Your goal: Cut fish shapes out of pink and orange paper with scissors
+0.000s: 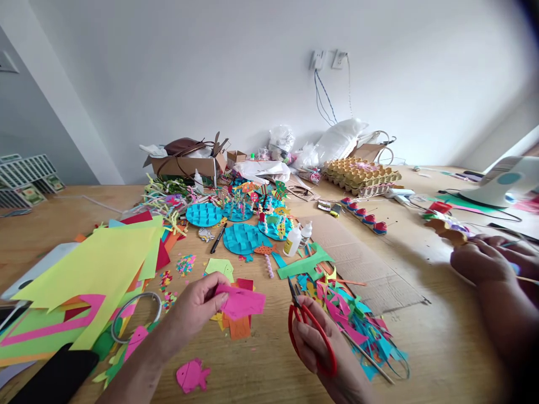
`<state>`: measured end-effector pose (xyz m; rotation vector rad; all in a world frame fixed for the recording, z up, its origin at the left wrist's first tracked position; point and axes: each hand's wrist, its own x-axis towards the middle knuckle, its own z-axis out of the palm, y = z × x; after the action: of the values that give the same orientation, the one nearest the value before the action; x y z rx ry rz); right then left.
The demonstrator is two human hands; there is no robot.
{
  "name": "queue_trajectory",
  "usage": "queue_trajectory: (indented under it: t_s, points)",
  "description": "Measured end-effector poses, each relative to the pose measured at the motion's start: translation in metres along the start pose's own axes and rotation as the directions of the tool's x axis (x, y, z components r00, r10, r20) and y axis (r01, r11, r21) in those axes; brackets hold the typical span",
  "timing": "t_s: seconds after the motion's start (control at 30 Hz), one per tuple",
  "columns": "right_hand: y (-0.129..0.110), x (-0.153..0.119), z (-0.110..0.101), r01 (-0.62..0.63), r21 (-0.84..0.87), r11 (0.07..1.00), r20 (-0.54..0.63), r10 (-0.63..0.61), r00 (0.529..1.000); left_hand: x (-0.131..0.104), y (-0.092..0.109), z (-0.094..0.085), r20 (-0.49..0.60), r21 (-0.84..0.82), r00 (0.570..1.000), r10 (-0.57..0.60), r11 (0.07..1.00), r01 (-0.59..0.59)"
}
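Red scissors (296, 302) sit in the curled right hand (310, 338); leftward, the left hand (205, 301) pinches pink paper (245, 304) between thumb and fingers. Turning paper into steady scissors should keep cuts smooth.

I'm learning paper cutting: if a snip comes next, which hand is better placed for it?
Probably the right hand: it already grips the red scissors, blades pointing forward. The left hand is occupied, pinching the pink paper.
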<state>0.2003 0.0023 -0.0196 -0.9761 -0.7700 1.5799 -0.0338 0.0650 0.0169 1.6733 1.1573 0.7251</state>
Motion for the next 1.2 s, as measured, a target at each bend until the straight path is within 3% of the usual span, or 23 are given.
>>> queue_trajectory:
  t_s: [0.17,0.3,0.43,0.5,0.57,0.63,0.77,0.87,1.0,1.2]
  points:
    - [0.004,0.012,0.011,-0.004,-0.089,0.996,-0.046,0.000,0.999,-0.017,0.009,0.017,-0.019,0.284,0.998,0.055,0.958,-0.047]
    - [0.011,0.018,0.031,-0.006,-0.075,0.997,0.097,0.013,0.995,-0.023,0.012,0.027,-0.013,0.369,0.997,0.081,0.927,-0.070]
    - [0.014,0.022,0.038,-0.019,-0.076,0.997,0.103,0.027,0.994,-0.030,0.006,0.015,-0.049,0.298,0.997,0.066,0.953,-0.049]
    - [0.013,0.024,0.033,-0.014,-0.085,0.996,0.046,0.018,0.999,-0.039,-0.003,0.003,-0.193,0.233,0.975,0.109,0.970,-0.063]
    - [0.011,0.026,0.027,-0.006,-0.088,0.996,0.003,0.007,1.000,-0.053,-0.016,-0.006,-0.285,0.311,0.950,0.126,0.950,-0.033]
    - [0.011,0.028,0.022,0.002,-0.082,0.997,-0.016,-0.003,1.000,-0.071,-0.031,-0.005,-0.197,0.436,0.973,0.124,0.899,-0.026]
    - [0.017,0.031,0.019,0.011,-0.052,0.999,-0.014,-0.012,1.000,-0.099,-0.053,0.015,0.060,0.606,0.996,0.059,0.791,-0.084]
    - [0.023,0.033,0.020,0.010,-0.032,0.999,-0.007,-0.010,1.000,-0.102,-0.056,0.024,0.049,0.713,0.997,-0.056,0.701,0.005]
    - [0.028,0.033,0.018,0.003,-0.037,0.999,-0.007,-0.003,1.000,-0.093,-0.047,0.024,0.059,0.782,0.980,-0.189,0.619,0.072]
    - [0.032,0.031,0.014,0.020,-0.073,0.997,0.019,-0.019,1.000,-0.089,-0.041,0.017,0.054,0.752,0.958,-0.283,0.642,0.147]
